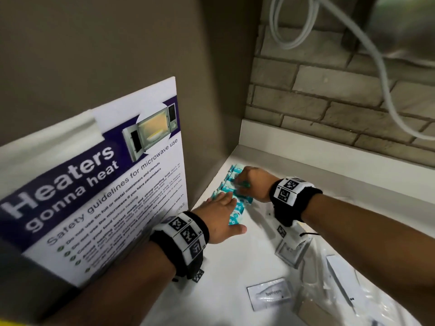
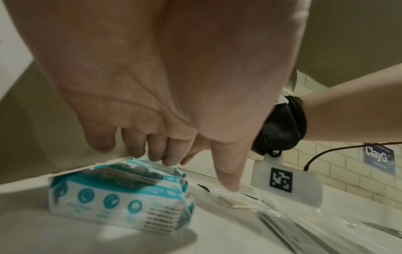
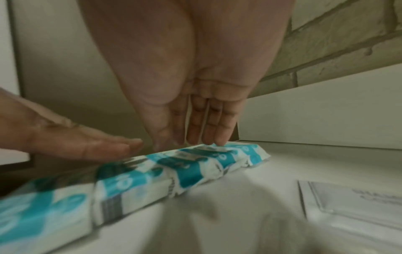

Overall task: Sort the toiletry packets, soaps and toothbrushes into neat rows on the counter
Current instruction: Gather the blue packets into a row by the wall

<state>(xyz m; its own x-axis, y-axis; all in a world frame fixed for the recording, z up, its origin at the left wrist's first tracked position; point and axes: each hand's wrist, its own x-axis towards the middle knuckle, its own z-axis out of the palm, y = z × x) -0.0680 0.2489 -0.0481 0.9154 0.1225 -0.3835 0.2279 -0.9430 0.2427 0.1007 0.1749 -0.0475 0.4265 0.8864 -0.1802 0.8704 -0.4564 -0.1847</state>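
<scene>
Teal-and-white packets [image 1: 235, 201] in one row on the white desk [image 1: 235, 260], running away toward the back corner, just beside the taupe side wall. Far left: microwave safety poster [image 1: 98, 182] leaning on that wall, printed "Heaters gonna heat". Next, left hand [image 1: 217, 218] flat over the near end of the row, fingers [image 1: 226, 201] straight and pressed together, touching the packet tops; thumb [image 2: 228, 173] stretched out to the side, tip down toward the desk beside a clear sachet [image 2: 237, 202] holding a pale square. Black wristband with white marker blocks [image 1: 186, 234] on the left wrist. Further right, right hand [image 1: 253, 183] at the far end of the row, fingers [image 3: 208, 127] straight, held close together, tips resting on top of the last packets; nothing pinched. Same kind of band [image 1: 290, 190] on the right wrist. Right of the row, well apart from it: a square white packet with a clear window [image 1: 292, 251], a flat white packet printed "Toothpaste" [image 1: 270, 294] near the front edge, and crumpled clear plastic wrapping [image 1: 348, 288] over long white packets, contents too blurred to name. Behind, a white upstand, brick wall [image 1: 329, 95] and a looped white cable [image 1: 294, 24].
</scene>
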